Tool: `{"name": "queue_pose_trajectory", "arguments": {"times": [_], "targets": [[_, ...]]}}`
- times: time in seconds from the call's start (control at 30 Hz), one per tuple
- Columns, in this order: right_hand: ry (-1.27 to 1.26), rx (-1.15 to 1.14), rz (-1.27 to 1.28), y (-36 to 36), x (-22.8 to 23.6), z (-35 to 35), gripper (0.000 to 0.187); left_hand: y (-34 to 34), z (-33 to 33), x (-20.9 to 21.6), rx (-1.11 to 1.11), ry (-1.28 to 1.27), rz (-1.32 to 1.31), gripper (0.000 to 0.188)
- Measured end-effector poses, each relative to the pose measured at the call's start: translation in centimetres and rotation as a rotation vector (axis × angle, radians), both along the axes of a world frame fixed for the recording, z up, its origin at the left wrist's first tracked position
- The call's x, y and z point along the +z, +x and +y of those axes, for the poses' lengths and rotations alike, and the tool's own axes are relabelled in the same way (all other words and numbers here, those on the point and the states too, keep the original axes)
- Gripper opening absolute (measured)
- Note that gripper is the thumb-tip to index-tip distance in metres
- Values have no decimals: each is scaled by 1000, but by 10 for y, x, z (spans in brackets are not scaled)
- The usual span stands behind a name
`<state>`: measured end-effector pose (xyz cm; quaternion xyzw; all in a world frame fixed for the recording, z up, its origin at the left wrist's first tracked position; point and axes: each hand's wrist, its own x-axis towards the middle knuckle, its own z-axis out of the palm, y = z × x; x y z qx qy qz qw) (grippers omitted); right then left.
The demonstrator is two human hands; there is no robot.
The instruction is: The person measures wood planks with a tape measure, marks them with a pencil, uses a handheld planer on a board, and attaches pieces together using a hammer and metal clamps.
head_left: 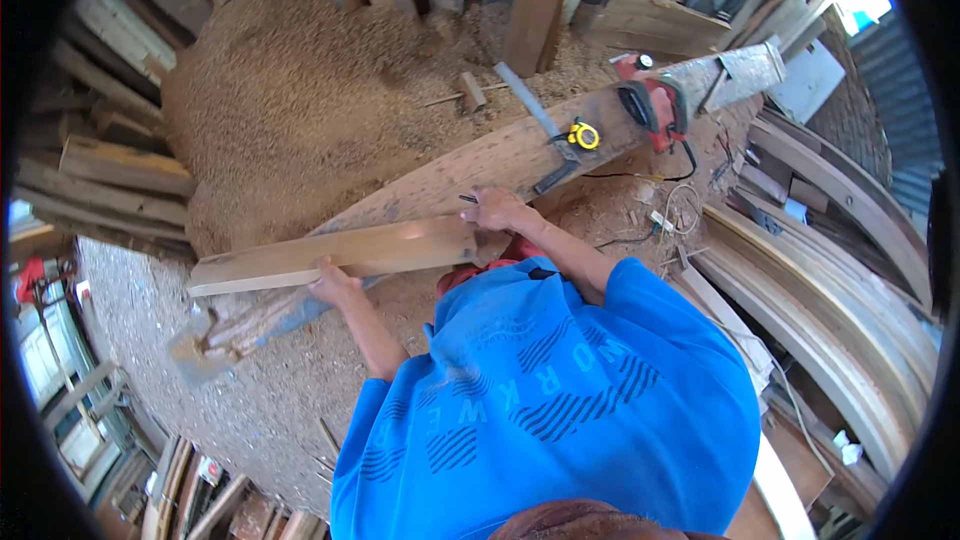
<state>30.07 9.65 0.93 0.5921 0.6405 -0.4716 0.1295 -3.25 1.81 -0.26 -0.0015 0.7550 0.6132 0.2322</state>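
A pale wooden plank (340, 254) lies across a long, heavy timber beam (450, 165) in front of me. My left hand (335, 283) grips the plank's near edge, its fingers partly hidden. At the plank's right end, my right hand (497, 210) is closed on a short dark pencil-like stick (467, 199). To the right of that hand, a yellow tape measure (584, 135) rests on the beam beside a try square (530, 103) with a metal blade. Farther right sits a red and black corded power tool (655, 108).
A large sawdust heap (280, 90) rises beyond the beam. Boards (130, 166) are stacked at the left, and upright planks (540, 10) stand at the back. Curved timbers (830, 290) lie to the right. A dark cord (640, 176) trails from the power tool near a small wood block (472, 92).
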Motion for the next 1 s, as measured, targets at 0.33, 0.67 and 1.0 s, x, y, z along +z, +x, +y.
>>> {"name": "queue_pose_trajectory", "arguments": {"times": [0.33, 0.67, 1.0], "targets": [[808, -625, -415, 256, 43, 67, 43, -85, 54, -21, -655, -209, 178, 49], [645, -794, -579, 401, 39, 85, 60, 27, 80, 55, -1408, -659, 767, 65], [374, -813, -469, 419, 36, 90, 58, 86, 85, 63, -1613, -909, 1046, 71]]}}
